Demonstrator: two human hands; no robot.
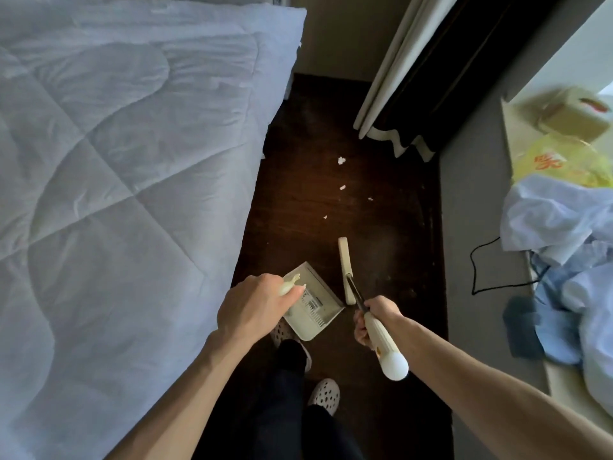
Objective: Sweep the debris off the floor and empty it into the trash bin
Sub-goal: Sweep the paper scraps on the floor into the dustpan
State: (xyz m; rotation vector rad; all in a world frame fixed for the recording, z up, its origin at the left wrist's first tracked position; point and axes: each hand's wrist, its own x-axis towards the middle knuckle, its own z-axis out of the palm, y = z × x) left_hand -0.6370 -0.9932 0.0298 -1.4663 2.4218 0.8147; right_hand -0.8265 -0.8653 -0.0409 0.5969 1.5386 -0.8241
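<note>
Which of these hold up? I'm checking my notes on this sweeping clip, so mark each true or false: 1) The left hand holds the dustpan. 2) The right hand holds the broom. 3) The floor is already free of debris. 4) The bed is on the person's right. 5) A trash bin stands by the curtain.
1) The left hand holds the dustpan by its handle: true.
2) The right hand grips the broom: true.
3) False: white paper scraps lie on the dark floor ahead of the broom.
4) False: the bed is on the left.
5) False: no trash bin shows near the curtain.
</note>
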